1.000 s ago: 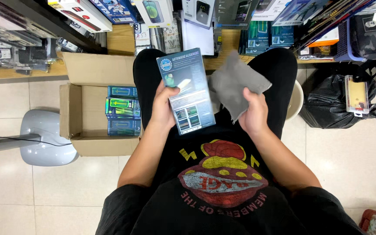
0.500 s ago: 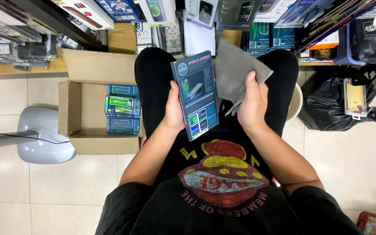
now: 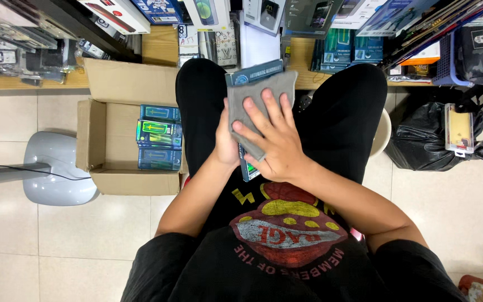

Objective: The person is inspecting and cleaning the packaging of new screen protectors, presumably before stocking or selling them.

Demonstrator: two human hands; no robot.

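Observation:
I sit with black-trousered legs apart. My left hand (image 3: 226,146) grips a flat blue retail package (image 3: 252,71) from behind, holding it upright over my lap. My right hand (image 3: 272,137) presses a grey cloth (image 3: 241,106) flat against the package's front, fingers spread over the cloth. The cloth covers most of the package; only its top edge and a strip near the bottom show.
An open cardboard box (image 3: 107,84) on the floor to my left holds several blue-green packages (image 3: 159,134). A grey stool base (image 3: 57,168) lies further left. A black bag (image 3: 426,140) sits at the right. Shelves of packaged goods (image 3: 331,33) run ahead.
My right hand has brought the grey cloth from beside the package onto its front face. My left hand turned the package more upright and shifted behind it.

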